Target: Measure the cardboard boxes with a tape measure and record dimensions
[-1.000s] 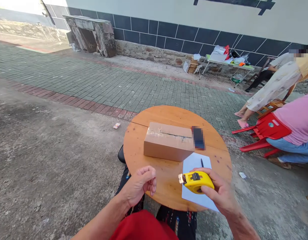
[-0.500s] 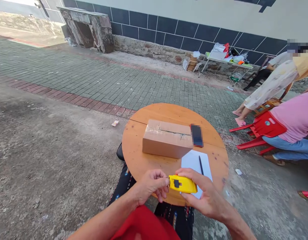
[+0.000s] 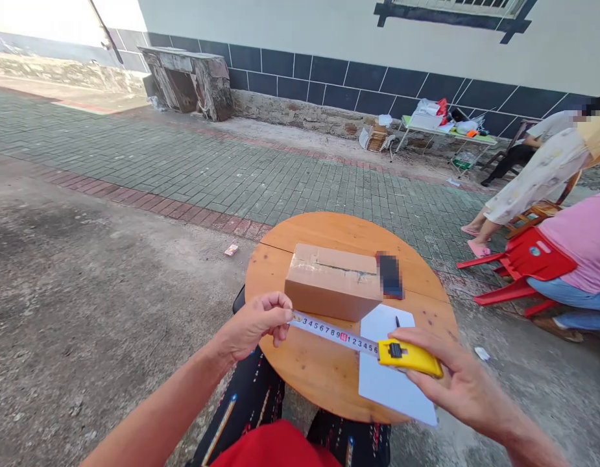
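My right hand (image 3: 458, 373) grips the yellow case of a tape measure (image 3: 411, 358), thumb underneath and fingers on top. Out of it runs a white blade with black numbers, a red 10 and a visible 6 near the case. My left hand (image 3: 263, 321) pinches the blade's free end. The stretched blade hangs in front of a taped cardboard box (image 3: 331, 282), apart from it as far as I can tell. Below the case lies a white sheet of paper (image 3: 377, 386), with a black pen (image 3: 397, 321) partly hidden behind my right hand.
The round wooden table (image 3: 304, 383) stands before my knees. A phone (image 3: 390, 275) with a blurred screen lies right of the box. Two red-brown stools aside, a red plastic chair (image 3: 538, 259) holds a seated person in pink. A cluttered folding table (image 3: 448, 130) stands by the wall.
My hands have moved apart, left hand leftward and right hand rightward, drawing the blade out of the case. The view has shifted slightly, with the scene sitting lower.
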